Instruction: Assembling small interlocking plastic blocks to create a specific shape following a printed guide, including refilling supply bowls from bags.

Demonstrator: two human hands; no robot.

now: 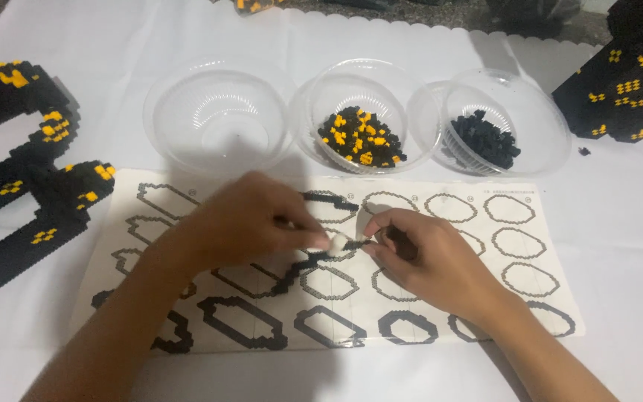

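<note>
A white instruction sheet printed with outlined ring shapes lies flat on the table. Over its middle my left hand pinches one end of a thin black chain of small bricks that curves down onto the sheet. My right hand meets it from the right, fingertips closed on the other end of the black piece. Another short black brick strip lies on the sheet just above my hands.
Three clear plastic bowls stand behind the sheet: an empty one, one with black and yellow bricks, one with black bricks. Black-and-yellow brick builds sit at the left and the far right.
</note>
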